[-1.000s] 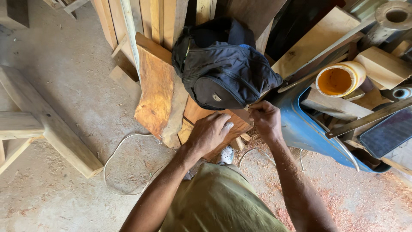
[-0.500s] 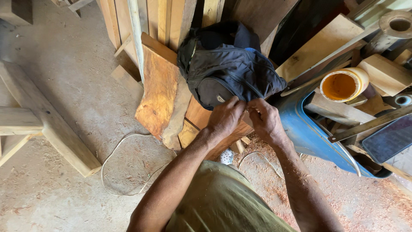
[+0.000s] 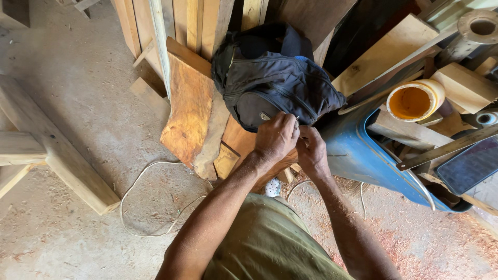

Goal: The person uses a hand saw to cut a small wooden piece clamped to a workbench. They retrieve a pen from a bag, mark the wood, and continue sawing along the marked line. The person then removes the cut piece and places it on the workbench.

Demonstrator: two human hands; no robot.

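Observation:
A black backpack (image 3: 277, 85) rests on leaning wooden boards (image 3: 189, 111). Both my hands are at its lower edge. My left hand (image 3: 276, 137) is closed with the fingers pinched at the bag's bottom seam, near a small metal piece that looks like a zipper pull. My right hand (image 3: 311, 151) is closed right beside it, gripping the bag's lower edge. What the fingers pinch is too small to make out.
A blue container (image 3: 363, 155) stands right of the bag, with wood offcuts, a yellow tube (image 3: 415, 101) and a metal ruler (image 3: 446, 148) on it. A white cord (image 3: 150, 199) loops on the dusty floor. A wooden bench (image 3: 46, 150) is at the left.
Both hands have moved up from the boards below the bag to the bag's lower edge and closed together there.

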